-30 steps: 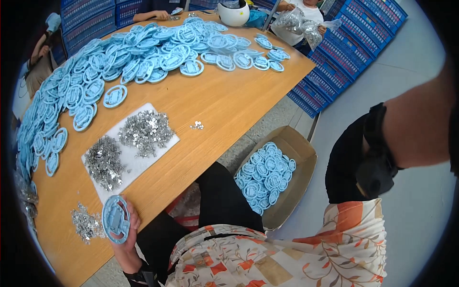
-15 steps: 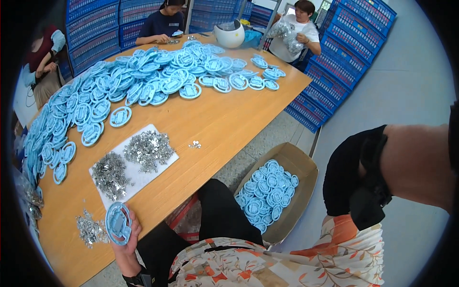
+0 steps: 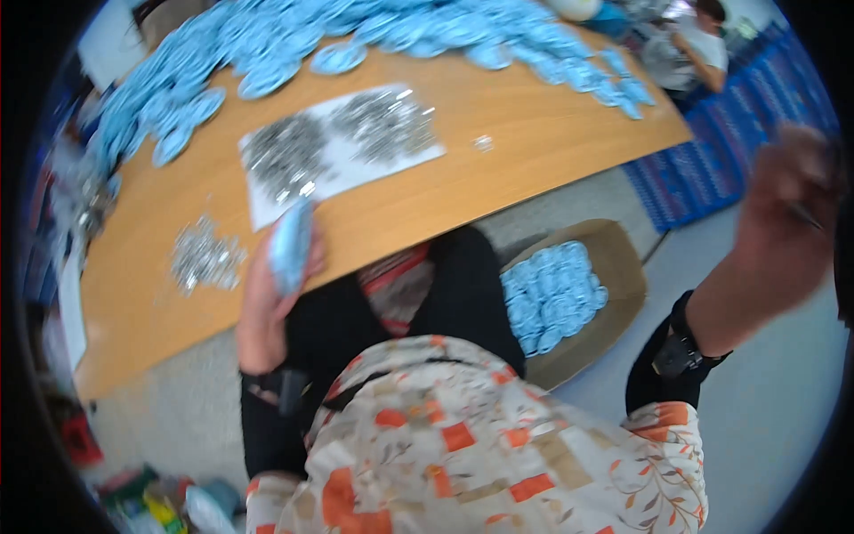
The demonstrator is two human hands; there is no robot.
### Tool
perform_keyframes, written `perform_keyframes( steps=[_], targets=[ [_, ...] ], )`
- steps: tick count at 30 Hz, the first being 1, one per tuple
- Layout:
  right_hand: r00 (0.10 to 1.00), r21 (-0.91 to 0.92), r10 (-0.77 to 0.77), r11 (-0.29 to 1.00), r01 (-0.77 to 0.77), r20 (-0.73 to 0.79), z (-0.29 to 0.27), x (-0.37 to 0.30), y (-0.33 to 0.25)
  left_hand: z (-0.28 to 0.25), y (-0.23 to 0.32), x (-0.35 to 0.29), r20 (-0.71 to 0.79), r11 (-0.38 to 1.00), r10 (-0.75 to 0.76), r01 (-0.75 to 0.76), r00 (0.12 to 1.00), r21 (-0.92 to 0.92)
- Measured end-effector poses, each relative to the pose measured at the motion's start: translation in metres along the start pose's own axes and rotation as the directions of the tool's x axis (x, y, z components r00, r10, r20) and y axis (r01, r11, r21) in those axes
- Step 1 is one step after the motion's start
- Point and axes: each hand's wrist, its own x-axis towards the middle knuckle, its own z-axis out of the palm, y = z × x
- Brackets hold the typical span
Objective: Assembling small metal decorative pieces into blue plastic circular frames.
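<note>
My left hand (image 3: 260,307) is closed around a round light-blue plastic part (image 3: 291,245), tipped nearly edge-on at the table's near edge. Just beyond it lies a white sheet (image 3: 347,174) bearing two heaps of small silvery metal pieces (image 3: 286,156). A looser pile of such pieces (image 3: 206,256) is left of that hand. Raised at the far right, away from the table, my right hand (image 3: 787,200) is smeared by motion. A thin dark streak shows by its fingers, but I cannot make out what it is.
A large mound of light-blue parts (image 3: 267,44) covers the far side of the wooden table (image 3: 498,182). Right of my legs, a cardboard box (image 3: 623,262) holds more parts. Blue crates (image 3: 703,160) stand at the right, near a person in white (image 3: 703,53).
The view has shifted, with the table now higher in it. The blue part has turned from face-on to nearly edge-on in my left hand. My right hand has come into view at the right.
</note>
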Motion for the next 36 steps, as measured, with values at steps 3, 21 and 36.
perform_keyframes(
  steps=[3, 21, 36],
  targets=[
    [0.865, -0.292, 0.473, 0.814, -0.502, -0.168, 0.01, -0.069, 0.103, 0.054, 0.003, 0.002, -0.019, 0.97, 0.073, -0.067, 0.997, 0.233],
    [0.46, 0.231, 0.885, 0.434, -0.871, 0.069, 0.023, -0.156, 0.204, 0.111, -0.041, 0.018, -0.05, 0.926, -0.123, 0.132, 0.991, 0.354],
    [0.367, 0.329, 0.928, 0.327, -0.886, 0.063, 0.021, -0.167, 0.21, 0.113, -0.045, 0.022, -0.049, 0.903, -0.199, 0.203, 0.979, 0.38]
  ],
)
